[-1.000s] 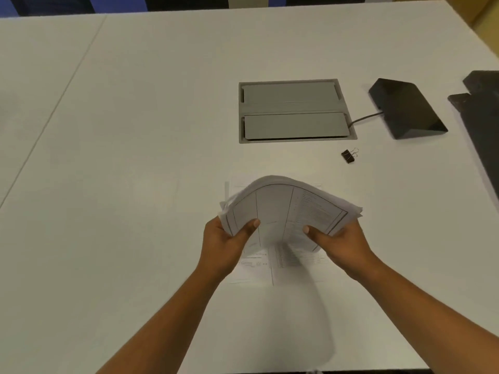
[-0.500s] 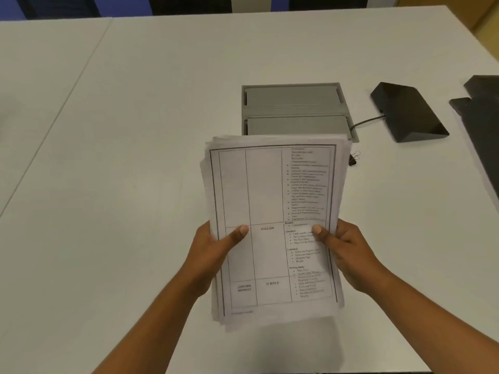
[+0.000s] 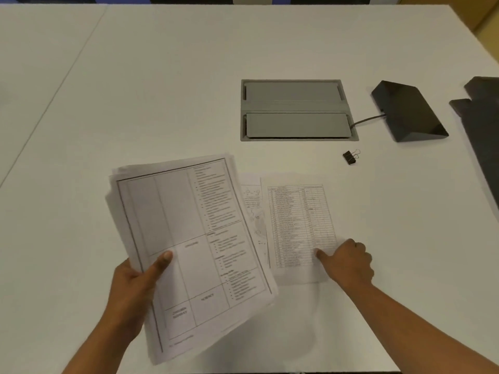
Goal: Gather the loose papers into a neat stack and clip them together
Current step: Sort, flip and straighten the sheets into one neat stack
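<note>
While held, papers (image 3: 189,238) unclipped.

- left hand (image 3: 135,287) is holding a stack of papers (image 3: 189,252) up off the white table (image 3: 162,90), thumb pressed on the top sheet, edges pretty uneven and fanned
- top page is a ruled table with printed text, too blurry to read
- right hand (image 3: 347,261) is down on a loose sheet (image 3: 299,225) lying flat on the table, fingertip on its lower right part
- another loose page (image 3: 252,209) peeks out between that sheet and the held stack
- black binder clip (image 3: 351,157) sits on its own, beyond the loose sheets
- grey cable hatch (image 3: 297,110) set into the table, black wedge-shaped box (image 3: 407,112) beside it with a cord going into the hatch
</note>
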### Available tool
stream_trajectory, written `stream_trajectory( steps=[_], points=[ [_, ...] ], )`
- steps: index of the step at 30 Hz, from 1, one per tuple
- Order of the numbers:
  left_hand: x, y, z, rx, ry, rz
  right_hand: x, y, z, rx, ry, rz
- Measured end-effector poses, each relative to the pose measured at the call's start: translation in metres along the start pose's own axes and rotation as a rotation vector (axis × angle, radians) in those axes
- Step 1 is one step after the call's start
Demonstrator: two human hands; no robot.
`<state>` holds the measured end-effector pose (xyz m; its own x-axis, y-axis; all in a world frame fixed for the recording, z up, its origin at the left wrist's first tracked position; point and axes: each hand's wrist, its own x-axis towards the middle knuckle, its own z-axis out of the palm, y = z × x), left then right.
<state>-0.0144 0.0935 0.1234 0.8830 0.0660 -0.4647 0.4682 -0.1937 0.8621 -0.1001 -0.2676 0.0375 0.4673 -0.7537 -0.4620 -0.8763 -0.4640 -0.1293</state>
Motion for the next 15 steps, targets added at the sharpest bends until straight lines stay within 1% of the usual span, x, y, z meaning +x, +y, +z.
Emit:
stream_trajectory(
  steps=[1, 3, 5, 7, 11, 15],
  points=[
    [0.0, -0.002, -0.005, 0.011, 0.015, -0.006, 0.001, -0.001, 0.004, -0.052, -0.005, 0.022],
    [0.0, -0.007, -0.013, 0.03, 0.04, -0.017, 0.006, -0.004, 0.008, -0.046, -0.009, 0.068],
    [0.0, -0.011, -0.019, 0.028, 0.059, -0.031, 0.014, -0.005, 0.006, 0.067, -0.036, 0.124],
    [0.0, -0.014, -0.023, 0.024, 0.071, -0.043, 0.023, -0.001, 0.004, 0.197, -0.048, 0.136],
    [0.001, -0.018, -0.025, 0.011, 0.08, -0.055, 0.025, 0.008, 0.001, 0.34, -0.075, 0.108],
    [0.003, -0.02, -0.028, -0.014, 0.096, -0.061, 0.014, 0.002, 0.003, 0.591, -0.116, -0.063]
  ],
)
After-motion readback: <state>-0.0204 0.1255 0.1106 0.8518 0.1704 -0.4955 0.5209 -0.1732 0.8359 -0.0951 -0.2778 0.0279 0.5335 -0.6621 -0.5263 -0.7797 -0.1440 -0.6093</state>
